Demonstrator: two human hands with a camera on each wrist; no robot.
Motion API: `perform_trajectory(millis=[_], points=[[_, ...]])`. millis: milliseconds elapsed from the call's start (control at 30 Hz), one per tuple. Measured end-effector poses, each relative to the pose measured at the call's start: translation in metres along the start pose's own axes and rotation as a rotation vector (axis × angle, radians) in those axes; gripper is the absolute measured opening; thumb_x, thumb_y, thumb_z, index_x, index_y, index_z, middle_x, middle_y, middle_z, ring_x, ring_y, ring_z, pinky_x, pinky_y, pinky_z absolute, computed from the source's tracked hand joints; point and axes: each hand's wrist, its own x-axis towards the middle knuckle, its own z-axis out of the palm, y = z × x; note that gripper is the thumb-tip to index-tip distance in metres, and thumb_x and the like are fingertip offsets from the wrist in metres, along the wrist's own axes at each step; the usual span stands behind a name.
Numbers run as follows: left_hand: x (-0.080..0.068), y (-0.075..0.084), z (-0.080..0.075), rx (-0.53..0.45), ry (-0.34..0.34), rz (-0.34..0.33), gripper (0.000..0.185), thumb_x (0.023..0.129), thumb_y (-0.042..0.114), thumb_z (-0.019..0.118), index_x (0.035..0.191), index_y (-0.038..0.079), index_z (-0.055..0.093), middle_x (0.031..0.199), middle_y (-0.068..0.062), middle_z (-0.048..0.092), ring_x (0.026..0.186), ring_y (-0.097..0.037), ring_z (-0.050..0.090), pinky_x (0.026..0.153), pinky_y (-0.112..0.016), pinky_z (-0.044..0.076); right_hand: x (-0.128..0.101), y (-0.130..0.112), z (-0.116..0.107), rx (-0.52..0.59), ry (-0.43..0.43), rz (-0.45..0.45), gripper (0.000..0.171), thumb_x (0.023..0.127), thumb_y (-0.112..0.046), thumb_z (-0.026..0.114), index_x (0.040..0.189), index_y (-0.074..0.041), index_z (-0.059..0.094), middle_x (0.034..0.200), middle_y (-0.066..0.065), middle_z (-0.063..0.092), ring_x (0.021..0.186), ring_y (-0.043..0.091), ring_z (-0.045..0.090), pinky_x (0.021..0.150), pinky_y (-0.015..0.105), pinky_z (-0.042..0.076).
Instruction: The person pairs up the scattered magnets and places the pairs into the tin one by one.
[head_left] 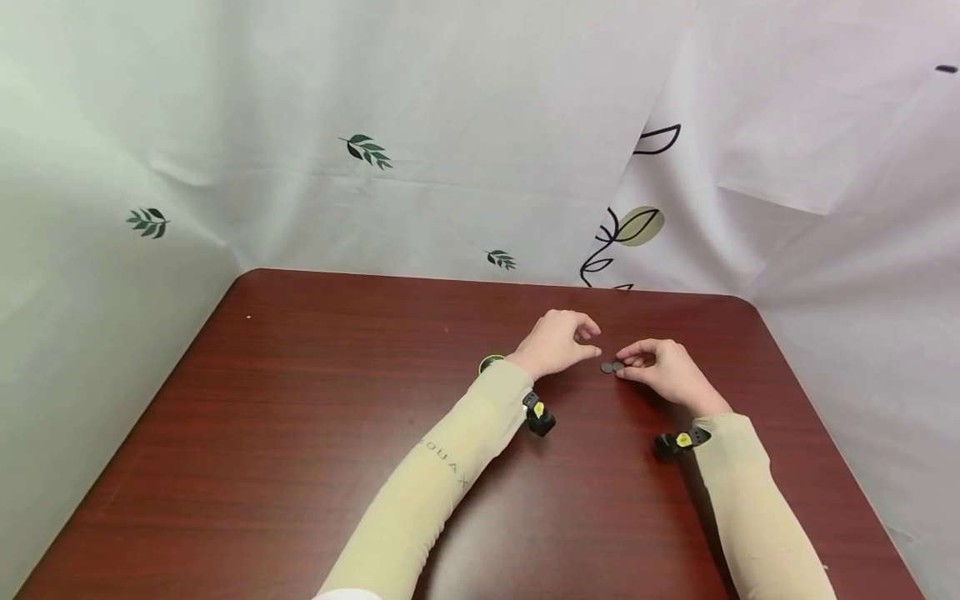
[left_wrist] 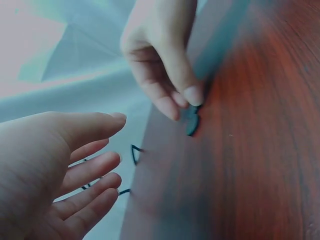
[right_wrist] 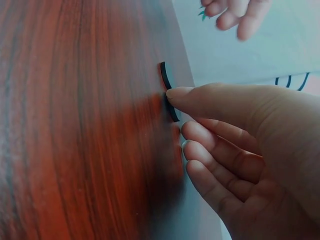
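Two small dark discs (head_left: 607, 367) lie side by side on the brown table, their edges touching or nearly so. My right hand (head_left: 667, 373) pinches the right-hand disc (right_wrist: 173, 112) between thumb and fingertips, low at the tabletop. In the right wrist view the other disc (right_wrist: 166, 75) lies flat just beyond the thumb. To the left of both discs, my left hand (head_left: 558, 343) hovers with loosely bent fingers, thumb apart, holding nothing. A round thing with a green rim (head_left: 491, 362) is partly hidden behind the left wrist.
The brown wooden table (head_left: 300, 417) has rounded far corners. Pale cloth with leaf prints (head_left: 450, 167) hangs behind and along both sides. Each wrist carries a small black camera (head_left: 538, 417) on a strap.
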Motion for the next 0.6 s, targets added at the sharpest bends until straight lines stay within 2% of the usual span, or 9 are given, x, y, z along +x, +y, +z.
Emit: perform_trajectory(millis=[333, 600], points=[[-0.014, 0.002, -0.019, -0.042, 0.040, 0.007, 0.032, 0.092, 0.027, 0.079, 0.119, 0.011, 0.073, 0.110, -0.003, 0.072, 0.101, -0.014, 0.065, 0.084, -0.021, 0.049, -0.001, 0.000, 0.000, -0.004, 0.015, 0.005, 0.023, 0.086, -0.010, 0.083, 0.106, -0.001, 0.076, 0.090, 0.006, 0.074, 0.079, 0.018, 0.069, 0.069, 0.020, 0.053], [-0.022, 0.001, -0.027, -0.065, 0.072, 0.052, 0.033, 0.093, 0.027, 0.078, 0.120, 0.010, 0.072, 0.112, -0.005, 0.071, 0.103, -0.019, 0.066, 0.086, -0.023, 0.048, -0.003, -0.001, 0.003, 0.009, 0.032, 0.007, 0.024, 0.085, -0.009, 0.084, 0.106, 0.000, 0.076, 0.089, 0.006, 0.074, 0.077, 0.018, 0.069, 0.068, 0.019, 0.052]])
